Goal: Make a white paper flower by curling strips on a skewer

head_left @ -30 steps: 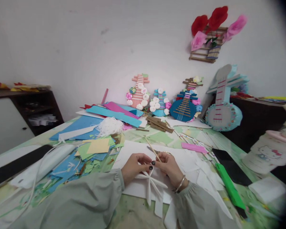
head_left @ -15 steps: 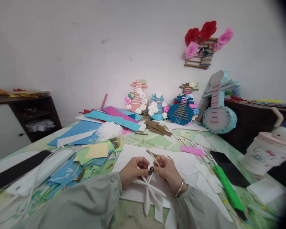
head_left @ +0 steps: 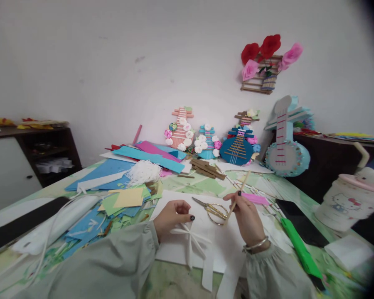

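In the head view, I have a crowded table [head_left: 177,286]. To my left lie a heap of white string [head_left: 143,172] and coloured paper scraps [head_left: 129,198]. At the back, three paper lutes stand in a row: pink [head_left: 179,135], light blue [head_left: 208,151] and dark blue [head_left: 236,149]. To my right I see a pink paper strip [head_left: 256,199], a black phone [head_left: 302,222], a green plastic tool [head_left: 299,245] and a Hello Kitty cup [head_left: 343,203]. Gold-handled scissors [head_left: 209,207] lie on the white sheet [head_left: 171,199], in the space between the hands.

The right hand [head_left: 248,218] pinches a thin wooden stick [head_left: 230,214] between thumb and fingers; it tilts, its lower end over the scissors' handle. The left hand [head_left: 171,218] has its fingers curled and its thumb stretched out, a small gap between their tips. The white folded-paper piece [head_left: 190,249] sits just below that thumb, its arms fanned over the sheet; I can't tell whether the left fingers touch it.
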The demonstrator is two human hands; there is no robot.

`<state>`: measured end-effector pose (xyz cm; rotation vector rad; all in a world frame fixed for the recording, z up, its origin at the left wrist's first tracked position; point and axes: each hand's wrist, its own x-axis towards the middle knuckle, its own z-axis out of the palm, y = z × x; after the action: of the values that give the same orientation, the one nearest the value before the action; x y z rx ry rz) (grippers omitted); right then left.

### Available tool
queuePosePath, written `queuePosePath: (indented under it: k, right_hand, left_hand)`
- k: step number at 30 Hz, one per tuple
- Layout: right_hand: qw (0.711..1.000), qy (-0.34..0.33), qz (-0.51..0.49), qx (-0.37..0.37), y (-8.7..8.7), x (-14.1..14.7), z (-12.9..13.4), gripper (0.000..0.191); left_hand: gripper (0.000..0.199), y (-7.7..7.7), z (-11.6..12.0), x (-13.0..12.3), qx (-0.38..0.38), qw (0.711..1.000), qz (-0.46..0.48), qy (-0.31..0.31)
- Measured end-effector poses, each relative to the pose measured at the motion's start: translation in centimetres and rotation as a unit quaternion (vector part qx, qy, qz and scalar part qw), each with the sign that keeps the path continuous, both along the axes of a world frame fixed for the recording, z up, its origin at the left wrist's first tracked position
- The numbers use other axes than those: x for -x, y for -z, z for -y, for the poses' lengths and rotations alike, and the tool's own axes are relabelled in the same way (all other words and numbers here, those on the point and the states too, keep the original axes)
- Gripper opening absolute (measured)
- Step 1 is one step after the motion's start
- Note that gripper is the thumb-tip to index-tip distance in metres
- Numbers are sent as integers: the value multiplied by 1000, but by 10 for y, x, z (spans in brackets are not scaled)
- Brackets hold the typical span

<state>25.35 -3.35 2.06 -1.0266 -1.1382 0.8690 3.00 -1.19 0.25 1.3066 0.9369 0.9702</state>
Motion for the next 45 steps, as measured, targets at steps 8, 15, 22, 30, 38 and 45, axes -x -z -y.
queuePosePath:
  k: [8,15,22,30,38,45]
  right_hand:
    - [994,-88,66,-26,-6,-7,3,33]
    - [983,-175,-10,46,-1,10,8,41]
    - [983,-160,5,85,1,21,14,17]
    - [972,-202,84,89,9,32,15,14]
    - [961,-225,132,95,13,37,16,20]
    - [955,-241,138,104,18,41,19,27]
  left_hand:
    - [36,4,3,-1,11,1000,1,0]
    - [37,5,8,-2,20,999,31,35]
    - [37,7,12,-4,-3,998,30,57]
    - [38,5,14,-3,11,997,61,48]
    - [38,7,14,-3,38,995,79,47]
    - [34,7,14,-4,41,993,89,67]
